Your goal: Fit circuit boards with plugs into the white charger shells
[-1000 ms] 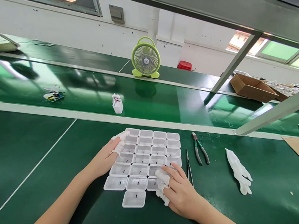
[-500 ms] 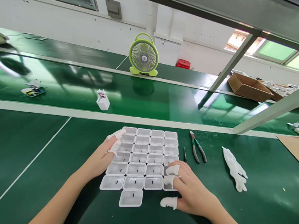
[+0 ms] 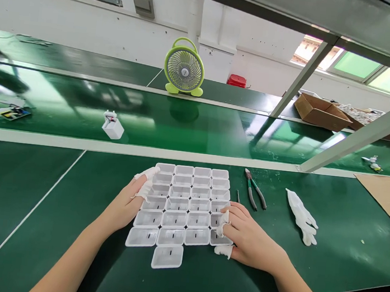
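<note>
Small white plastic trays (image 3: 175, 218) lie in tight rows on the green table, with one extra tray (image 3: 167, 257) at the near end. Dark slots or marks show in the floors of many of them. Along the left edge of the block rests my left hand (image 3: 127, 200), white covers on its fingertips, fingers stretched forward against the upper left trays. On the opposite side my right hand (image 3: 246, 237), also with white finger covers, touches the lower right trays with fingers spread along them. Neither hand holds anything that I can see.
Green-handled cutting pliers (image 3: 255, 189) and a thin dark tool (image 3: 238, 196) lie right of the trays, then a white glove (image 3: 302, 217) and cardboard (image 3: 386, 197). Beyond the pale rail (image 3: 180, 155) is a green belt with a white boxy part (image 3: 113, 127); a fan (image 3: 184, 67) stands behind.
My right hand has drawn in against the right side of the trays, its thumb moving up to the near corner tray. Parts on the belt have shifted left. The view has moved slightly.
</note>
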Demonstrator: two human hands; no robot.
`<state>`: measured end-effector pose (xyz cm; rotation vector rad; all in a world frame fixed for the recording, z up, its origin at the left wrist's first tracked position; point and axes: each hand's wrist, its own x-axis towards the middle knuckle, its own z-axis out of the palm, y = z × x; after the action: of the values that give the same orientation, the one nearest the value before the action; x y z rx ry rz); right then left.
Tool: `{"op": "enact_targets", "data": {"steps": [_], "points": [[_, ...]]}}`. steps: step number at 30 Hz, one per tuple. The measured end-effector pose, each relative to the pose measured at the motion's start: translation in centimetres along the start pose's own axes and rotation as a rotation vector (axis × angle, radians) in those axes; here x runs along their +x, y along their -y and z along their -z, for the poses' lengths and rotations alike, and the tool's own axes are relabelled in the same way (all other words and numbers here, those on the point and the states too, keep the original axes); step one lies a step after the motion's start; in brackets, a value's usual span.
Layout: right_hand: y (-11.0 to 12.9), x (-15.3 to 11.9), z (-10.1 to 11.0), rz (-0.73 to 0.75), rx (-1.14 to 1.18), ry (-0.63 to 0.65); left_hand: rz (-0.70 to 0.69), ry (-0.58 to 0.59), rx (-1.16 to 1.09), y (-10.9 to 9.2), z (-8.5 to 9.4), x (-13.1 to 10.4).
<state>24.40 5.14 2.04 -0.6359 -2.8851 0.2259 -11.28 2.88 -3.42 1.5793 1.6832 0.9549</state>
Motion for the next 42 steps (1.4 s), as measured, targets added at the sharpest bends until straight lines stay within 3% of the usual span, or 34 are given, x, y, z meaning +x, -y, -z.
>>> {"op": "enact_targets", "data": {"steps": [42], "points": [[-0.24,0.19,0.27,-0.016,0.133,-0.007,-0.013,-0.006,0.007,-0.09,0.05,0.01]]}}
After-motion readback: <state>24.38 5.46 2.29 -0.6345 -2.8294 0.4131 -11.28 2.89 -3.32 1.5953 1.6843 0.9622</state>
